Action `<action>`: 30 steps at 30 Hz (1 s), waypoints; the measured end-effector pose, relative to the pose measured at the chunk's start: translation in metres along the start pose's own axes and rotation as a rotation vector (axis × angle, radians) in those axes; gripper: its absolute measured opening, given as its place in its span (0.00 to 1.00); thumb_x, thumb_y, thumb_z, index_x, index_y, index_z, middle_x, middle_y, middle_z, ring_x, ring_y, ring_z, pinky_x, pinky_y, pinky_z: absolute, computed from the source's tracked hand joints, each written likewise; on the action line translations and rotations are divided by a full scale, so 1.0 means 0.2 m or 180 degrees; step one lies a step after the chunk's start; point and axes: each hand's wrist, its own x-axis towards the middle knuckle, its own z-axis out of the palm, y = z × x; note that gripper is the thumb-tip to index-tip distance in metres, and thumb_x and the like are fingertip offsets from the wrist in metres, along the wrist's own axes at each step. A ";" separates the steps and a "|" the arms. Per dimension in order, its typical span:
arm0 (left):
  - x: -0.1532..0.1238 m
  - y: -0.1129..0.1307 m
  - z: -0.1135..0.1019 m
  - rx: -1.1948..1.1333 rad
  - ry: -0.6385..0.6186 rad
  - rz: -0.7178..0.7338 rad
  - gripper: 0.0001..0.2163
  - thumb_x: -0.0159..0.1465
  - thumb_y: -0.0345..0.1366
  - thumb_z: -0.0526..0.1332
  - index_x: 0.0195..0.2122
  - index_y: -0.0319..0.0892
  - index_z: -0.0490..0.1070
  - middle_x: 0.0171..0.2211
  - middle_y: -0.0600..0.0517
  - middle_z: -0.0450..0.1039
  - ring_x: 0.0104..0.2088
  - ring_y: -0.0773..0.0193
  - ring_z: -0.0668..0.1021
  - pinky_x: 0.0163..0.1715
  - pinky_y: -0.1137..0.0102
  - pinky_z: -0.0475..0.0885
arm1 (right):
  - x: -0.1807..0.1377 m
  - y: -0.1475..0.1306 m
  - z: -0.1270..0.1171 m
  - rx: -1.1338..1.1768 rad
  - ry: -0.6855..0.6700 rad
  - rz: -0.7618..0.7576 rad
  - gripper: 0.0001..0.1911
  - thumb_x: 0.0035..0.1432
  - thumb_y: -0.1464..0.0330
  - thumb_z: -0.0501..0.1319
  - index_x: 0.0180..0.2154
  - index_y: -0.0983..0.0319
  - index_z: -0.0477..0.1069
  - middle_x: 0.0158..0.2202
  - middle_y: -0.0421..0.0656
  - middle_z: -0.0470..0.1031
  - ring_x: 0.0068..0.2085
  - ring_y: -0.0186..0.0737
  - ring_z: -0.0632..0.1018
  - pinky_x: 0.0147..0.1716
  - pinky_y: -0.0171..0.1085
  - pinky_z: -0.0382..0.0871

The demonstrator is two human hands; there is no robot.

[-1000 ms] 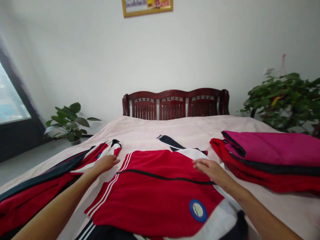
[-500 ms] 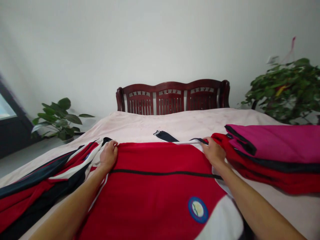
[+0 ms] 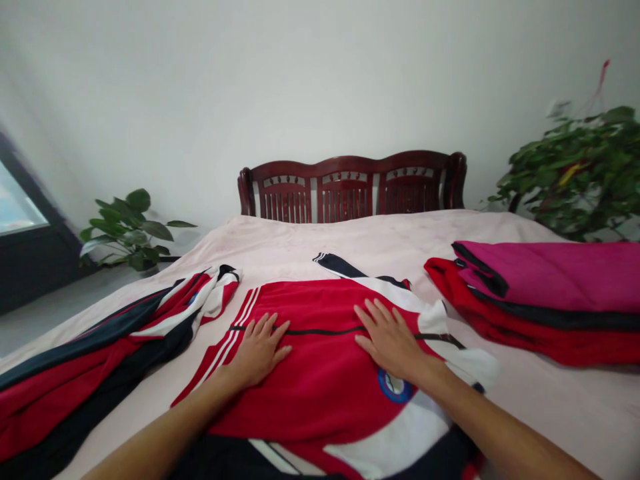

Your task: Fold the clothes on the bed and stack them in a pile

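Note:
A red sports jacket [image 3: 320,393] with white stripes, a black seam and a round blue badge lies spread on the pink bed sheet [image 3: 350,240] in front of me. My left hand [image 3: 260,350] rests flat on its left half, fingers spread. My right hand [image 3: 387,340] lies flat on its right half, just above the badge, fingers stretched out. Neither hand grips anything.
Another red, white and navy garment [image 3: 100,347] lies crumpled at the left. A folded stack of red and magenta clothes [image 3: 540,300] sits at the right. A dark wooden headboard [image 3: 350,190] stands at the far end, with potted plants [image 3: 133,230] on both sides.
Both hands let go of the jacket's far edge, drew back toward me and now lie flat on the red cloth. The jacket's far edge sits straighter.

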 end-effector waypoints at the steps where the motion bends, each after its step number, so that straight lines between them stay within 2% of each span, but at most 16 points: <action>1: -0.05 -0.01 0.02 0.0069 0.0017 0.0081 0.25 0.69 0.50 0.53 0.66 0.49 0.63 0.66 0.41 0.62 0.66 0.44 0.63 0.63 0.48 0.57 | -0.07 0.01 0.03 0.0018 -0.0069 -0.0185 0.31 0.66 0.54 0.50 0.67 0.55 0.57 0.69 0.50 0.58 0.69 0.54 0.57 0.64 0.57 0.51; 3: -0.11 -0.06 0.03 0.0159 0.0092 0.0158 0.24 0.69 0.48 0.53 0.65 0.49 0.63 0.65 0.41 0.63 0.66 0.45 0.64 0.63 0.47 0.58 | -0.19 0.09 0.09 -0.0106 -0.0120 -0.0231 0.29 0.67 0.56 0.47 0.65 0.56 0.61 0.67 0.50 0.62 0.68 0.52 0.60 0.64 0.56 0.52; 5: -0.15 -0.14 -0.01 0.0106 0.0136 0.0126 0.24 0.69 0.46 0.54 0.64 0.47 0.65 0.65 0.41 0.63 0.65 0.46 0.65 0.63 0.48 0.59 | -0.27 0.21 0.10 -0.0256 -0.0126 -0.0008 0.29 0.66 0.56 0.47 0.63 0.59 0.64 0.65 0.52 0.64 0.67 0.53 0.62 0.64 0.55 0.54; 7: -0.21 -0.20 -0.10 -0.0154 0.0169 0.0038 0.23 0.69 0.45 0.54 0.63 0.45 0.66 0.65 0.41 0.63 0.65 0.47 0.66 0.63 0.50 0.61 | -0.32 0.30 0.06 -0.0273 -0.0125 0.0218 0.29 0.65 0.57 0.48 0.61 0.63 0.67 0.64 0.54 0.67 0.66 0.56 0.64 0.62 0.56 0.56; 9: -0.32 -0.23 -0.21 -0.0591 0.0218 0.0008 0.21 0.69 0.43 0.54 0.60 0.44 0.69 0.63 0.42 0.66 0.63 0.49 0.68 0.62 0.53 0.63 | -0.36 0.30 -0.04 -0.0051 -0.0058 0.0310 0.27 0.63 0.60 0.51 0.59 0.63 0.69 0.61 0.55 0.69 0.64 0.56 0.67 0.62 0.57 0.58; 11: -0.48 -0.22 -0.34 -0.1079 0.0157 0.0142 0.17 0.69 0.42 0.52 0.55 0.47 0.72 0.57 0.46 0.71 0.59 0.54 0.71 0.61 0.57 0.65 | -0.43 0.21 -0.18 0.0486 -0.0050 0.0233 0.24 0.62 0.62 0.53 0.56 0.59 0.72 0.58 0.52 0.73 0.59 0.53 0.72 0.60 0.54 0.61; 13: -0.66 -0.17 -0.43 -0.1461 -0.0274 0.0400 0.15 0.69 0.41 0.53 0.53 0.50 0.71 0.53 0.50 0.74 0.53 0.58 0.74 0.56 0.64 0.69 | -0.53 0.08 -0.31 0.1202 -0.0282 -0.0022 0.19 0.61 0.62 0.55 0.50 0.56 0.75 0.51 0.47 0.78 0.53 0.47 0.76 0.55 0.47 0.67; 15: -0.82 -0.10 -0.47 -0.1492 -0.0614 0.0698 0.18 0.62 0.41 0.62 0.54 0.52 0.70 0.52 0.50 0.74 0.51 0.56 0.75 0.53 0.65 0.70 | -0.65 -0.07 -0.41 0.1691 -0.0607 -0.0350 0.13 0.54 0.63 0.61 0.43 0.55 0.77 0.45 0.44 0.79 0.48 0.46 0.77 0.50 0.44 0.69; 17: -0.92 -0.04 -0.48 -0.1318 -0.0624 0.0785 0.19 0.57 0.37 0.64 0.51 0.51 0.71 0.52 0.49 0.73 0.51 0.54 0.74 0.54 0.63 0.68 | -0.74 -0.17 -0.45 0.1921 -0.0728 -0.0748 0.18 0.48 0.66 0.65 0.44 0.55 0.77 0.46 0.43 0.78 0.49 0.47 0.76 0.50 0.44 0.68; 18: -0.95 -0.01 -0.48 -0.1219 -0.0571 0.0735 0.17 0.57 0.34 0.63 0.48 0.50 0.72 0.51 0.49 0.74 0.50 0.53 0.74 0.54 0.62 0.67 | -0.78 -0.21 -0.45 0.1978 -0.0722 -0.0909 0.22 0.47 0.68 0.66 0.47 0.55 0.76 0.47 0.44 0.77 0.50 0.47 0.75 0.52 0.44 0.67; 20: -0.94 0.01 -0.50 -0.1143 -0.0560 0.0455 0.11 0.57 0.29 0.58 0.39 0.47 0.73 0.43 0.49 0.76 0.45 0.56 0.75 0.49 0.64 0.68 | -0.83 -0.25 -0.43 0.2068 -0.0654 -0.1029 0.24 0.50 0.70 0.65 0.51 0.55 0.74 0.50 0.44 0.77 0.52 0.46 0.74 0.55 0.45 0.65; 22: -0.89 0.00 -0.56 -0.1360 -0.0814 0.0066 0.09 0.57 0.28 0.56 0.34 0.46 0.72 0.33 0.52 0.75 0.36 0.59 0.76 0.40 0.67 0.69 | -0.83 -0.26 -0.40 0.2144 -0.0644 -0.0956 0.17 0.56 0.70 0.61 0.48 0.55 0.74 0.47 0.44 0.77 0.50 0.44 0.75 0.52 0.43 0.65; 24: -0.78 -0.02 -0.67 -0.2035 -0.1156 -0.0371 0.07 0.57 0.31 0.57 0.33 0.45 0.73 0.29 0.55 0.74 0.32 0.61 0.76 0.34 0.70 0.69 | -0.80 -0.25 -0.37 0.2266 -0.0711 -0.0818 0.09 0.60 0.68 0.59 0.42 0.57 0.75 0.42 0.43 0.78 0.46 0.42 0.75 0.47 0.41 0.67; 26: -0.64 -0.03 -0.79 -0.3164 -0.1269 -0.0914 0.06 0.56 0.33 0.60 0.34 0.44 0.75 0.31 0.54 0.76 0.33 0.61 0.77 0.33 0.71 0.71 | -0.72 -0.22 -0.36 0.2531 -0.0910 -0.0596 0.08 0.61 0.64 0.59 0.37 0.58 0.75 0.37 0.42 0.78 0.40 0.42 0.76 0.41 0.38 0.68; 28: -0.46 -0.02 -0.90 -0.4466 -0.1014 -0.1636 0.09 0.55 0.36 0.64 0.37 0.41 0.75 0.31 0.51 0.77 0.30 0.59 0.78 0.30 0.68 0.73 | -0.61 -0.17 -0.35 0.2930 -0.1079 -0.0189 0.13 0.61 0.59 0.57 0.36 0.60 0.75 0.33 0.42 0.77 0.36 0.42 0.76 0.35 0.37 0.68; 30: -0.28 -0.02 -0.93 -0.5543 -0.0205 -0.1928 0.10 0.58 0.37 0.65 0.39 0.40 0.75 0.35 0.47 0.78 0.35 0.57 0.80 0.34 0.65 0.76 | -0.49 -0.11 -0.33 0.3140 -0.0809 0.0387 0.18 0.63 0.56 0.53 0.38 0.61 0.75 0.35 0.43 0.78 0.37 0.43 0.77 0.35 0.38 0.69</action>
